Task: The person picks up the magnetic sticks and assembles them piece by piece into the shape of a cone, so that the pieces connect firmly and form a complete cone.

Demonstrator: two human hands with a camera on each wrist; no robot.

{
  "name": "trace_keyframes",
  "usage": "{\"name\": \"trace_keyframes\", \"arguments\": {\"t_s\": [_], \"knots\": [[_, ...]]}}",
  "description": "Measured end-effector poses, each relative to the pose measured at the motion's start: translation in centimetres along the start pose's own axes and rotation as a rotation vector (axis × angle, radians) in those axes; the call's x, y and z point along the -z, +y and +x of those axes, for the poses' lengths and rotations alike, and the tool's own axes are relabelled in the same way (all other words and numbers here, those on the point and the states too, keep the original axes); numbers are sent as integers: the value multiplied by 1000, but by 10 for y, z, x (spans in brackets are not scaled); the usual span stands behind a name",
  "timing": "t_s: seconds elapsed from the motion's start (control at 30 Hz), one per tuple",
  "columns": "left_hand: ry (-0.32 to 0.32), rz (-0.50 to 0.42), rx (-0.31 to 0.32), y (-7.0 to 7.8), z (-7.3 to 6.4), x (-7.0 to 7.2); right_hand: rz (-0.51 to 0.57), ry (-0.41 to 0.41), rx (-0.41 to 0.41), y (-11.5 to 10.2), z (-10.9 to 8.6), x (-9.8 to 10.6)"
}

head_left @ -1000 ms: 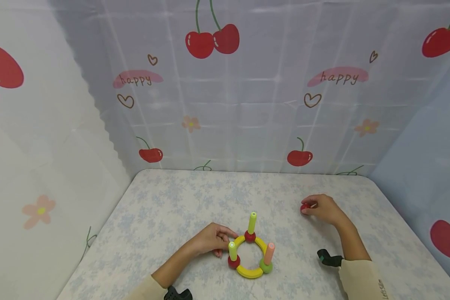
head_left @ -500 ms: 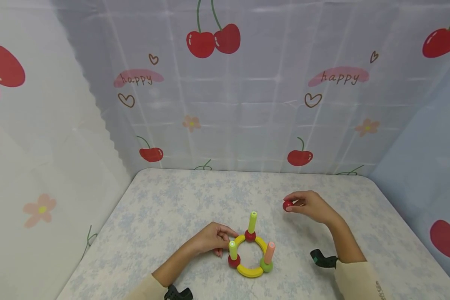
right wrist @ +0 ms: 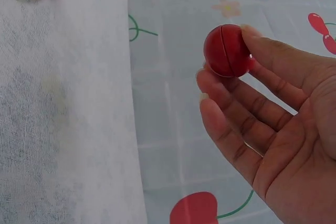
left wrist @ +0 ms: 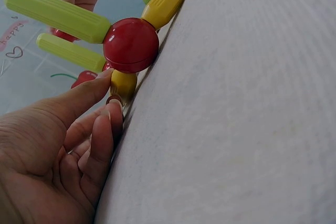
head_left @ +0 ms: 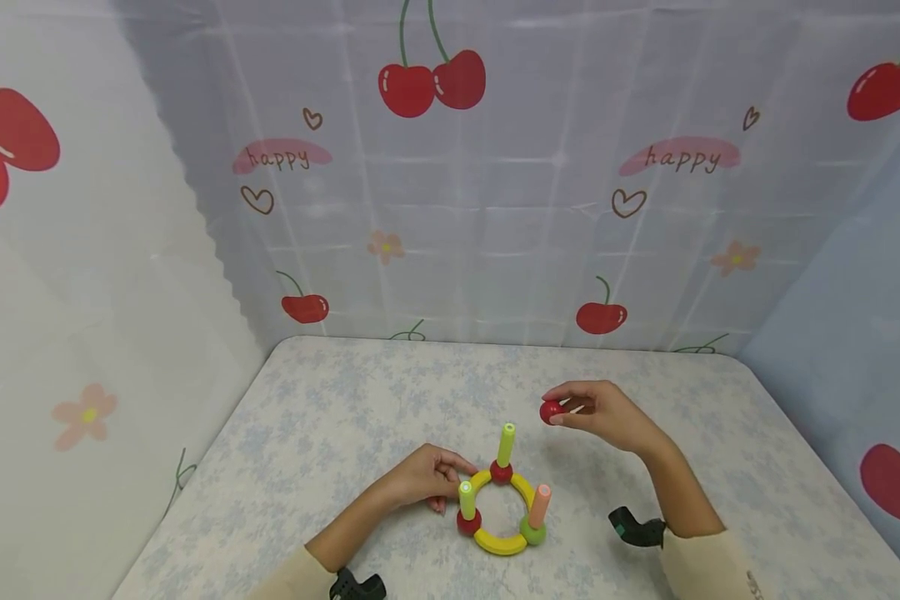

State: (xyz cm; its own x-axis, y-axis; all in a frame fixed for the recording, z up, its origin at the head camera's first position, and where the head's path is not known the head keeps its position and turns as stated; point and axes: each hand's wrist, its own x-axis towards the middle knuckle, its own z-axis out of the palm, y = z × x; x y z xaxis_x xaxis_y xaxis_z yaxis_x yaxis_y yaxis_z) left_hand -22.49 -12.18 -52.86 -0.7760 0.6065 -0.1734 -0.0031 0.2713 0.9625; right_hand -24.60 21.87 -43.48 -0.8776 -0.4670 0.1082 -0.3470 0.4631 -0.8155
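A ring of curved yellow pieces [head_left: 500, 544] joined by balls lies on the table. Two red balls [head_left: 468, 522] each carry an upright light-green stick [head_left: 506, 446], and a green ball [head_left: 532, 531] bears an orange stick [head_left: 540, 507]. My left hand [head_left: 425, 477] pinches a yellow piece [left wrist: 124, 85] at the ring's left side, between thumb and fingers. Above the table, beyond the ring to the right, my right hand [head_left: 606, 412] holds a loose red ball [right wrist: 227, 51] between thumb and fingertips. A seam runs round this ball.
The table [head_left: 360, 392] has a pale blue-patterned cover. Behind it and at both sides hang white curtains [head_left: 465, 208] printed with cherries, flowers and hearts. Black wrist devices [head_left: 636, 528] sit by both sleeves.
My right hand has carried the red ball leftward, up off the table and nearer the ring. My left hand and the ring have stayed in place.
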Motion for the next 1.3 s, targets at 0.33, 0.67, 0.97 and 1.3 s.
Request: {"name": "trace_keyframes", "arguments": {"t_s": [0.33, 0.67, 0.97, 1.3], "knots": [[5, -6, -2, 2, -2, -2, 91, 16, 64, -19, 1, -13], [-1, -1, -6, -1, 0, -1, 149, 16, 118, -33, 3, -27], [5, 7, -13, 0, 0, 0, 20, 64, 137, -39, 5, -35], [5, 12, -9, 0, 0, -1, -15, 70, 126, -38, 6, -38]]}}
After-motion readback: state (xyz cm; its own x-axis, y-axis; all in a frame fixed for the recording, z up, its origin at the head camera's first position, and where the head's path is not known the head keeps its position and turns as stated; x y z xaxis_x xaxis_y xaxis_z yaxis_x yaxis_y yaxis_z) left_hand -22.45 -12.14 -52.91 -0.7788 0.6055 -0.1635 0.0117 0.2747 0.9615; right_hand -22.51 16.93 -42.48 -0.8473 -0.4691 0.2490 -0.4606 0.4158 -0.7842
